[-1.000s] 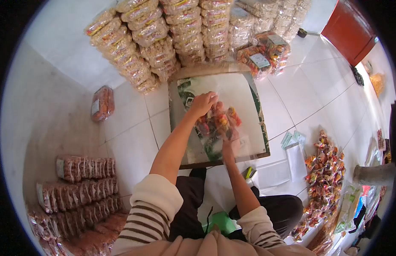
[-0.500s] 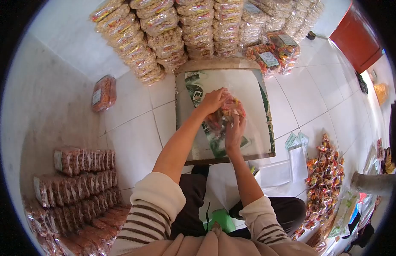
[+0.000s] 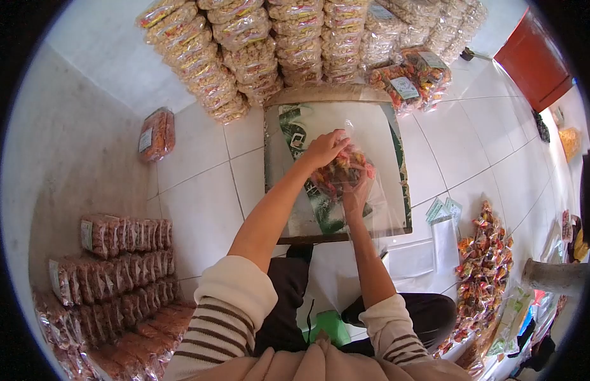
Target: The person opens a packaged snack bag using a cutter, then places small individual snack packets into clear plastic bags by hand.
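Note:
Over a low table [image 3: 295, 222] with a white and green top, a clear plastic bag of colourful small packets [image 3: 339, 171] lies between my two hands. My left hand [image 3: 328, 148] grips the bag's upper left side with bent fingers. On the lower right, my right hand [image 3: 357, 190] is closed around the bag's near side, seemingly inside or under the clear film. Loose transparent plastic hangs down past my right wrist toward the table's front edge.
Tall stacks of bagged snacks [image 3: 301, 44] stand behind the table. Filled bags [image 3: 406, 86] lie back right; one pack [image 3: 157, 134] is at the left. Brown packs [image 3: 123, 267] line the left wall. Wrapped packets [image 3: 482, 273], paper sheets [image 3: 445, 241] and a grey post [image 3: 552, 273] are at right.
The packets have been gathered into a tighter bundle between my hands. My left hand has moved slightly right over it, and more clear film now trails by my right wrist. The view has shifted.

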`<state>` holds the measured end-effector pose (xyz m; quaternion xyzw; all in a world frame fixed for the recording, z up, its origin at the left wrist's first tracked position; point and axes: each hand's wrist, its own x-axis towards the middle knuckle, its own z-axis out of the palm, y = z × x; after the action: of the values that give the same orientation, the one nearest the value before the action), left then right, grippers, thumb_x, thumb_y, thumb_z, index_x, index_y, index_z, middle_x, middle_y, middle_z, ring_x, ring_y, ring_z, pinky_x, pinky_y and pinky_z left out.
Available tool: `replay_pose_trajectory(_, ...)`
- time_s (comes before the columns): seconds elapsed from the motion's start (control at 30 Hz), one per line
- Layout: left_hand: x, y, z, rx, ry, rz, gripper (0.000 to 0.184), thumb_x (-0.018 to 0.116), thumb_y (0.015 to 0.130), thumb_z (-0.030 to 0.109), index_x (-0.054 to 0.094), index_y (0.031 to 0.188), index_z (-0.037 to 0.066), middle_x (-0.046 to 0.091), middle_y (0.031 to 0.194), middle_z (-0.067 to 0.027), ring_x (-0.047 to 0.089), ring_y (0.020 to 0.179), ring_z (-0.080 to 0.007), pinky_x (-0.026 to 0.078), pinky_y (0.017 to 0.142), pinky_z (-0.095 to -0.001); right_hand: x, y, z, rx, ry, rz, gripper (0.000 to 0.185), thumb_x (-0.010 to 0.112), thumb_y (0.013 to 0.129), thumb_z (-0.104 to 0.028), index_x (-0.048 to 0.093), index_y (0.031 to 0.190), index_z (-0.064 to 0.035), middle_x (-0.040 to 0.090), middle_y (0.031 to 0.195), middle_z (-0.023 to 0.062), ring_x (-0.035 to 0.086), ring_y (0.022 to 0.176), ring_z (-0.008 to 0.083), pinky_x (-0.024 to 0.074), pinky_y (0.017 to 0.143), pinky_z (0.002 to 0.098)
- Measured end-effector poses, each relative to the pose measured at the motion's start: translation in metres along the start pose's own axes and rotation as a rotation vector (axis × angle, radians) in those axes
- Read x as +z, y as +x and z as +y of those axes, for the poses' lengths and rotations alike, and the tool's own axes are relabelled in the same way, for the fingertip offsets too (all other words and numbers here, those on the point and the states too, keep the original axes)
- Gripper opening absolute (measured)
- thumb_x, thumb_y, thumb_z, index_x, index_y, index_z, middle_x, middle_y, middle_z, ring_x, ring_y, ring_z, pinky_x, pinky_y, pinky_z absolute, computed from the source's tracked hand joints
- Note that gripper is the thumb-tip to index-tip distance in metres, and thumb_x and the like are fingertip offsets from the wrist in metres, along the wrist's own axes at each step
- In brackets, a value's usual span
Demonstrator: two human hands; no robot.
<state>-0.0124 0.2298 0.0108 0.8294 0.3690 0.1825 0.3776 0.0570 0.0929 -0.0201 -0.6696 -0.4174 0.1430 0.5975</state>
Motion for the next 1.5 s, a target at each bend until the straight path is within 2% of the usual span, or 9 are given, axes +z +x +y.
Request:
replay_pose_trajectory(0.13, 0.002, 0.001, 0.001, 0.038, -0.035, 0.004, 0.055, 0.037, 0.085, 0.052, 0.045, 0.116, 0.007, 0.059, 0.095, -0.0169, 0.055, 0.090, -0.0332, 0.043, 0.076, -0.0409, -0.001, 0.003, -0.003, -0.160, -0.108, 0.142, 0.035, 0.062, 0.069, -0.002, 0.049, 0.101, -0.0026, 0.047, 0.108, 0.0170, 0.041, 0.105, 0.0317, 0.0346, 0.089, 0.0359)
replay_pose_trajectory(0.23, 0.000, 0.000, 0.006, -0.026, 0.021, -0.023, 0.049, 0.041, 0.087, 0.042, 0.042, 0.119, 0.004, 0.055, 0.105, -0.0188, 0.053, 0.098, -0.0316, 0.041, 0.082, -0.0366, -0.004, 0.001, -0.008, 0.028, 0.171, 0.059, 0.035, 0.060, 0.069, 0.002, 0.049, 0.101, -0.0026, 0.047, 0.105, 0.0159, 0.042, 0.103, 0.0317, 0.0357, 0.087, 0.0346)
replay_pose_trajectory(0.3, 0.001, 0.000, 0.007, -0.008, 0.029, -0.012, 0.048, 0.041, 0.088, 0.041, 0.042, 0.119, 0.004, 0.055, 0.105, -0.0188, 0.053, 0.098, -0.0319, 0.041, 0.082, -0.0369, -0.008, 0.000, -0.010, -0.195, -0.453, 0.007, 0.040, 0.057, 0.066, 0.006, 0.046, 0.105, -0.0007, 0.046, 0.101, 0.0157, 0.042, 0.102, 0.0329, 0.0362, 0.086, 0.0364)
replay_pose_trajectory(0.53, 0.007, 0.002, 0.005, 0.025, 0.019, 0.046, 0.046, 0.040, 0.088, 0.041, 0.048, 0.113, 0.003, 0.056, 0.105, -0.0160, 0.054, 0.096, -0.0317, 0.042, 0.081, -0.0366, -0.006, 0.004, 0.007, -0.319, -0.312, -0.060, 0.053, 0.059, 0.065, 0.005, 0.036, 0.113, -0.0001, 0.043, 0.103, 0.0158, 0.042, 0.104, 0.0326, 0.0360, 0.089, 0.0382)
replay_pose_trajectory(0.6, 0.006, 0.004, 0.008, 0.018, 0.011, 0.014, 0.044, 0.041, 0.088, 0.040, 0.050, 0.111, 0.003, 0.057, 0.104, -0.0144, 0.055, 0.095, -0.0303, 0.042, 0.081, -0.0360, -0.001, 0.000, 0.015, -0.128, 0.127, -0.067, 0.052, 0.058, 0.068, 0.003, 0.035, 0.114, 0.0027, 0.037, 0.121, 0.0183, 0.039, 0.110, 0.0334, 0.0314, 0.094, 0.0378)
replay_pose_trajectory(0.83, 0.023, 0.019, -0.020, -0.115, -0.500, -0.070, 0.034, 0.046, 0.088, 0.034, 0.055, 0.100, 0.004, 0.061, 0.093, -0.0093, 0.058, 0.089, -0.0195, 0.043, 0.078, -0.0301, -0.005, 0.008, -0.009, 0.098, 0.294, -0.027, 0.066, 0.065, 0.072, -0.005, 0.023, 0.124, -0.0042, 0.036, 0.118, 0.0106, 0.039, 0.109, 0.0213, 0.0346, 0.094, 0.0337)
replay_pose_trajectory(1.03, 0.011, 0.012, 0.000, -0.056, -0.339, -0.049, 0.036, 0.043, 0.089, 0.035, 0.054, 0.102, 0.004, 0.060, 0.091, -0.0090, 0.057, 0.085, -0.0190, 0.042, 0.077, -0.0288, 0.003, 0.011, 0.012, 0.226, 0.480, 0.059, 0.057, 0.068, 0.072, -0.009, 0.033, 0.117, -0.0036, 0.042, 0.111, 0.0083, 0.043, 0.104, 0.0174, 0.0366, 0.090, 0.0307)
replay_pose_trajectory(1.23, 0.005, 0.006, 0.008, -0.106, -0.197, -0.080, 0.038, 0.040, 0.089, 0.039, 0.053, 0.103, 0.006, 0.060, 0.091, -0.0099, 0.057, 0.081, -0.0200, 0.042, 0.075, -0.0299, -0.014, 0.006, -0.018, 0.156, -0.055, -0.043, 0.048, 0.069, 0.066, -0.004, 0.042, 0.107, -0.0012, 0.046, 0.104, 0.0119, 0.049, 0.096, 0.0266, 0.0367, 0.088, 0.0337)
replay_pose_trajectory(1.5, 0.013, 0.006, 0.010, 0.035, -0.184, 0.029, 0.045, 0.042, 0.084, 0.049, 0.052, 0.093, 0.006, 0.062, 0.081, -0.0091, 0.060, 0.079, -0.0252, 0.044, 0.070, -0.0335, -0.006, 0.005, -0.015, -0.129, -0.271, 0.013, 0.071, 0.065, 0.063, 0.004, 0.032, 0.125, -0.0008, 0.043, 0.115, 0.0201, 0.038, 0.112, 0.0349, 0.0324, 0.094, 0.0386)
